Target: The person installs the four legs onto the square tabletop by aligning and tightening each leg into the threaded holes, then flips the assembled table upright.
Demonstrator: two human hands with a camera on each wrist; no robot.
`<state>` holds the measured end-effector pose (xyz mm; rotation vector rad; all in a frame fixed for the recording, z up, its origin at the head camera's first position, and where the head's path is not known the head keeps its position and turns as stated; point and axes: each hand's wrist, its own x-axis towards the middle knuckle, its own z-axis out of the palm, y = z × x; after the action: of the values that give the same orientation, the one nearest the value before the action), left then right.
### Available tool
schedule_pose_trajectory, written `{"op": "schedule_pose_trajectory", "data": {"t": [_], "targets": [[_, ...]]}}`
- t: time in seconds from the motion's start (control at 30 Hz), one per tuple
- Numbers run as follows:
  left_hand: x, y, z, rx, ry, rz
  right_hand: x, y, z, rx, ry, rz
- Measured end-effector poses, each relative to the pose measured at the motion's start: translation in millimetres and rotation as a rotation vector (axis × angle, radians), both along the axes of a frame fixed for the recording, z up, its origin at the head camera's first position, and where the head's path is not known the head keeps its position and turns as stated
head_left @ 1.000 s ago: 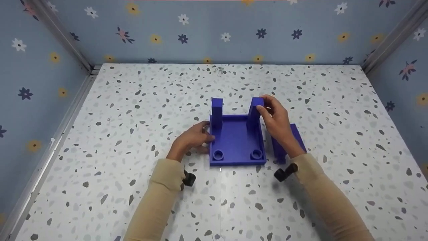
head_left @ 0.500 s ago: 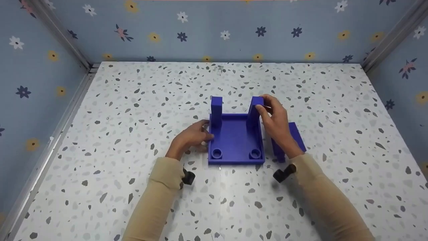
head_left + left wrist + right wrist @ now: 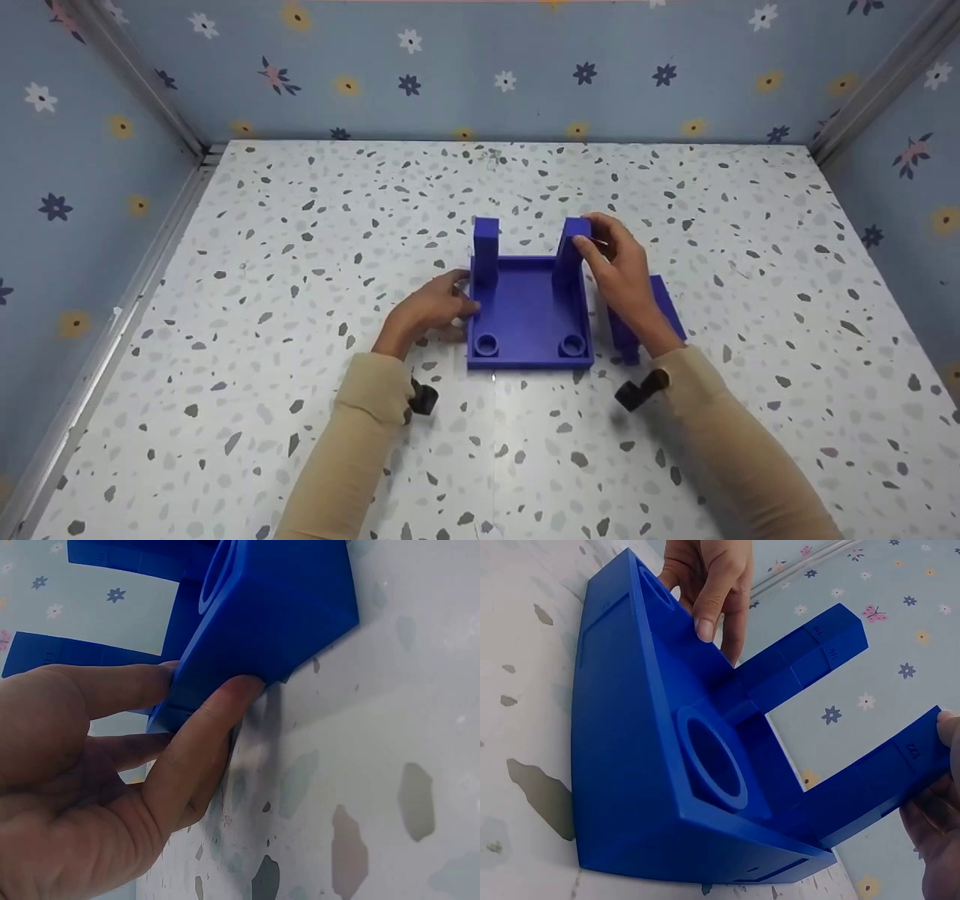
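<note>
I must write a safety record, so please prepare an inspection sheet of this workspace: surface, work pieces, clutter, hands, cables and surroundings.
Surface: white tabletop, terrazzo-like speckles.
Job's things: blue-violet tray; far-left post and far-right post stand at its far corners; near-left socket and near-right socket hold no posts; loose blue-violet material right of the tray, partly hidden, piece count unclear.
Clutter: nothing seen.
Hands: left hand grips the tray's left wall; right hand pinches the far-right post near its top.
Cables: nothing seen.
Surroundings: flower-print panels on three sides.
</note>
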<state>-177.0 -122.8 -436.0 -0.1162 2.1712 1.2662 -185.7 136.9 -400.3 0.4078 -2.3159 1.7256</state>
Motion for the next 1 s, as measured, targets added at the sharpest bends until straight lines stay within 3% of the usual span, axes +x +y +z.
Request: {"op": "schedule_pose_trajectory", "data": {"t": [0.13,0.37,0.6,1.0], "targets": [[0.5,0.4,-0.4,0.006,0.009,0.0,-1.7,4,-1.7,-0.027,-0.026,0.024],[0.1,1.5,-2.3,0.148,0.0,0.034,-15.2,23,-23.5,-0.127,-0.106,0.108],[-0.3,-1.9,-0.5,0.04,0.012,-0.014,-15.4,36,-26.0,-0.13,-0.074,0.11],[-1.0,-2.8,1.4,-0.043,0.007,-0.039,-10.2,60,-16.5,-0.049,-0.157,0.115]]}}
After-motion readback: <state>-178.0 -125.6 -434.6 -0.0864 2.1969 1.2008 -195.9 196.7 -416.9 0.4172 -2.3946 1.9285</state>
